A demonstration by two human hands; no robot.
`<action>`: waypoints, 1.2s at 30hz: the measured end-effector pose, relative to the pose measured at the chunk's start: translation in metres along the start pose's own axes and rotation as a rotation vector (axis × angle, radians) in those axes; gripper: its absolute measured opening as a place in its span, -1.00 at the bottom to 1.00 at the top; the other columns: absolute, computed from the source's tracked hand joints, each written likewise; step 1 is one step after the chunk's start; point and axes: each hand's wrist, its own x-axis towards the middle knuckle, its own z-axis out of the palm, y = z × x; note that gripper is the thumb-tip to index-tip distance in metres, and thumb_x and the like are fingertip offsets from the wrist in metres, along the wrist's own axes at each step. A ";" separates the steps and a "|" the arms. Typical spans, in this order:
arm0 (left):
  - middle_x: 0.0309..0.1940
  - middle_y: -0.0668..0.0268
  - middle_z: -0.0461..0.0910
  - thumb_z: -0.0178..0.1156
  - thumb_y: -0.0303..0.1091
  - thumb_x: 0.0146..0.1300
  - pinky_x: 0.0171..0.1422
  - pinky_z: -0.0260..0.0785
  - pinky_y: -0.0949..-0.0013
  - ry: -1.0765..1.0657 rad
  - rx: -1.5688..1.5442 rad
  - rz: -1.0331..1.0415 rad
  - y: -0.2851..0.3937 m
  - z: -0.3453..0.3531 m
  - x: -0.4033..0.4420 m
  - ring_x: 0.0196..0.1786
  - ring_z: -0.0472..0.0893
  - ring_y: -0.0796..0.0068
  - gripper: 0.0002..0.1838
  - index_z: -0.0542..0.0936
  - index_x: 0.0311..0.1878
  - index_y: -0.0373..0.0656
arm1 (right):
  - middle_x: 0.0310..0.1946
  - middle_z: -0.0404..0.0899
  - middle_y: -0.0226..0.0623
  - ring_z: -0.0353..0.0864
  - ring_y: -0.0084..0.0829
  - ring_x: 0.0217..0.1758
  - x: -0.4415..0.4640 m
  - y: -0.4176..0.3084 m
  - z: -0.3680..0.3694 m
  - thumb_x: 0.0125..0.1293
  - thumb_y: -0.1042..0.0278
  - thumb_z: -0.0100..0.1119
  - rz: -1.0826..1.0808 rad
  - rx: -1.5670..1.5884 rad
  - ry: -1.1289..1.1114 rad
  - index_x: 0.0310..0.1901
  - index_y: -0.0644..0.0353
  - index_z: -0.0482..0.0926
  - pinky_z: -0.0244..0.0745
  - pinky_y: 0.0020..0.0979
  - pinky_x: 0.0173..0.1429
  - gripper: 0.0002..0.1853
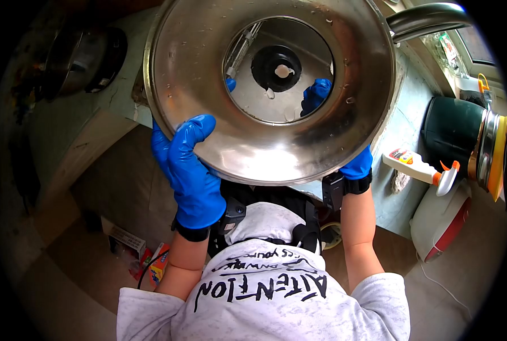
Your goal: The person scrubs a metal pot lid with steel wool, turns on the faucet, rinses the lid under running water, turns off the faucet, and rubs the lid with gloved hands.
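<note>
A round metal lid (196,113) with a wide steel rim and a glass centre is held up over the sink (307,48). My left hand (194,170), in a blue glove, grips its lower left edge, thumb on top of the rim. My right hand (358,165), also gloved in blue, is at the lower right edge, its fingers mostly hidden beneath the lid. Some blue fingertips show through the glass. Water drops dot the metal. Through the glass, the black drain (265,62) with a pale piece on it is visible.
The faucet (429,21) is at the upper right. On the right counter lie a white spray bottle (410,163), a dark green pot (452,128) and a white and red container (441,221). A dark pan (103,59) stands at the upper left. Boxes (125,241) sit on the floor.
</note>
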 end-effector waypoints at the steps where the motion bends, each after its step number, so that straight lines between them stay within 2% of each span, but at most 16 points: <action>1: -0.51 0.34 0.43 0.09 -0.53 -0.27 -0.20 0.29 0.50 -0.017 0.001 0.024 -0.001 0.000 0.001 -0.43 0.42 0.54 -0.52 0.37 -0.11 -0.24 | -0.08 0.32 -0.23 0.35 -0.44 -0.09 0.002 -0.001 -0.001 0.21 0.28 -0.21 -0.006 -0.056 0.034 0.06 0.20 0.17 0.28 -0.46 0.01 -0.62; 4: -0.55 0.36 0.45 0.05 -0.56 -0.22 -0.24 0.30 0.51 -0.001 0.002 0.062 -0.002 -0.004 0.003 -0.47 0.42 0.58 -0.54 0.37 -0.10 -0.25 | -0.11 0.36 -0.22 0.39 -0.44 -0.13 0.004 -0.010 0.002 0.20 0.32 -0.19 -0.215 -0.104 -0.102 0.03 0.23 0.21 0.31 -0.46 -0.02 -0.64; 5: -0.55 0.36 0.45 0.05 -0.56 -0.22 -0.24 0.30 0.51 -0.004 0.000 0.063 -0.004 -0.006 0.005 -0.47 0.42 0.58 -0.54 0.37 -0.10 -0.25 | -0.10 0.36 -0.20 0.38 -0.43 -0.08 0.021 -0.012 0.001 0.20 0.33 -0.19 -0.287 -0.642 -0.137 0.01 0.24 0.25 0.30 -0.44 -0.03 -0.66; 7: -0.39 0.30 0.46 -0.01 -0.63 -0.16 -0.23 0.32 0.53 -0.094 0.134 0.151 -0.013 -0.009 0.012 -0.41 0.43 0.60 -0.52 0.32 -0.03 -0.25 | -0.11 0.37 -0.22 0.37 -0.42 -0.06 0.031 -0.016 -0.009 0.19 0.31 -0.19 0.114 0.217 -0.035 -0.03 0.22 0.30 0.26 -0.48 -0.03 -0.68; 9: -0.08 0.25 0.32 -0.15 -0.75 -0.13 -0.14 0.31 0.51 -0.202 0.194 0.251 -0.038 -0.013 0.023 -0.19 0.43 0.51 -0.44 0.24 0.05 -0.21 | -0.08 0.34 -0.27 0.37 -0.46 -0.10 0.027 -0.006 -0.022 0.14 0.27 -0.12 0.058 0.139 0.061 0.02 0.17 0.25 0.21 -0.55 -0.06 -0.62; 13: -0.05 0.27 0.33 -0.20 -0.81 -0.23 -0.07 0.23 0.53 -0.661 0.483 0.825 -0.054 0.014 0.054 -0.06 0.39 0.43 -0.42 0.34 -0.03 -0.19 | 0.12 0.11 -0.29 0.23 -0.38 0.07 0.017 0.001 -0.044 0.11 0.33 -0.07 -0.093 -0.257 0.174 0.14 0.15 0.04 0.10 -0.37 0.10 -0.45; 16: -0.11 0.24 0.39 -0.12 -0.85 -0.34 0.00 0.28 0.42 -0.848 0.739 1.027 -0.058 0.022 0.045 -0.02 0.39 0.28 -0.44 0.49 -0.20 -0.12 | 0.18 0.00 -0.30 0.07 -0.36 0.19 0.016 -0.019 -0.017 -0.11 0.59 0.12 -0.675 -0.875 0.169 0.18 0.14 -0.08 -0.04 -0.39 0.21 -0.20; 19: -0.08 0.30 0.38 0.02 -0.76 -0.27 0.05 0.27 0.38 -1.046 0.757 1.124 -0.062 0.029 0.029 -0.01 0.38 0.31 -0.48 0.50 -0.17 -0.01 | 0.19 -0.04 -0.27 -0.03 -0.40 0.23 0.016 -0.044 -0.012 -0.11 0.60 0.12 -0.734 -1.191 0.069 0.19 0.12 -0.10 -0.05 -0.46 0.22 -0.19; 21: -0.04 0.34 0.35 0.07 -0.66 -0.22 0.08 0.24 0.39 -1.126 0.796 1.177 -0.060 0.031 0.016 0.02 0.34 0.33 -0.52 0.49 -0.15 0.04 | 0.15 0.03 -0.22 0.06 -0.36 0.19 0.021 -0.042 -0.023 -0.01 0.55 0.04 -0.733 -0.836 0.018 0.20 0.07 -0.13 0.11 -0.45 0.16 -0.25; 24: 0.00 0.40 0.32 0.06 -0.62 -0.16 0.09 0.23 0.41 -1.263 0.797 1.215 -0.042 0.038 0.004 0.06 0.30 0.35 -0.54 0.48 -0.13 0.10 | 0.10 0.12 -0.16 0.27 -0.36 0.05 0.003 -0.072 -0.018 0.18 0.35 -0.19 -0.298 -0.126 -0.050 0.19 0.14 -0.13 0.33 -0.47 0.01 -0.44; 25: 0.00 0.40 0.32 0.06 -0.62 -0.16 0.09 0.23 0.41 -1.265 0.793 1.216 -0.042 0.038 0.004 0.06 0.30 0.35 -0.54 0.48 -0.13 0.10 | 0.08 0.16 -0.14 0.33 -0.38 0.00 0.006 -0.070 -0.019 0.18 0.44 -0.23 -0.371 0.078 -0.163 0.17 0.19 -0.04 0.33 -0.48 0.00 -0.50; 28: 0.08 0.44 0.22 0.07 -0.53 -0.16 0.11 0.19 0.43 -0.965 0.919 1.493 -0.044 0.034 0.016 0.10 0.24 0.37 -0.49 0.40 -0.06 0.17 | 0.01 0.26 -0.15 0.32 -0.39 0.01 -0.009 -0.073 -0.009 0.08 0.63 -0.16 -0.359 -0.315 -0.053 0.07 0.28 0.18 0.27 -0.48 0.06 -0.56; 29: 0.06 0.40 0.24 0.10 -0.54 -0.18 0.10 0.20 0.40 -0.892 0.897 1.422 -0.044 0.032 0.021 0.09 0.25 0.34 -0.50 0.40 -0.07 0.11 | -0.01 0.29 -0.15 0.34 -0.40 -0.01 -0.010 -0.073 -0.008 0.03 0.68 -0.11 -0.532 -0.794 0.015 0.00 0.31 0.28 0.28 -0.47 0.05 -0.59; 31: 0.03 0.35 0.28 0.14 -0.55 -0.24 0.09 0.21 0.36 -0.826 0.756 1.248 -0.042 0.030 0.033 0.07 0.27 0.30 -0.48 0.41 -0.08 0.05 | -0.02 0.31 -0.18 0.36 -0.40 -0.03 -0.015 -0.061 -0.009 0.01 0.68 -0.09 -0.507 -0.490 -0.006 -0.06 0.30 0.35 0.30 -0.46 0.03 -0.62; 34: 0.01 0.26 0.27 0.22 -0.50 -0.24 0.08 0.21 0.34 -0.727 0.713 1.059 -0.057 0.022 0.040 0.06 0.28 0.25 -0.39 0.32 0.00 -0.01 | 0.07 0.18 -0.12 0.26 -0.29 0.07 -0.020 -0.059 -0.019 0.19 0.34 -0.32 -0.618 -0.903 0.088 0.03 0.38 0.21 0.20 -0.35 0.10 -0.60; 36: 0.03 0.18 0.23 0.22 -0.52 -0.20 0.08 0.19 0.34 -0.629 0.712 0.954 -0.061 0.020 0.043 0.06 0.27 0.20 -0.30 0.17 0.10 -0.10 | 0.07 0.18 -0.13 0.26 -0.29 0.07 -0.023 -0.058 -0.015 0.20 0.34 -0.32 -0.604 -0.772 0.108 0.03 0.38 0.21 0.20 -0.35 0.10 -0.60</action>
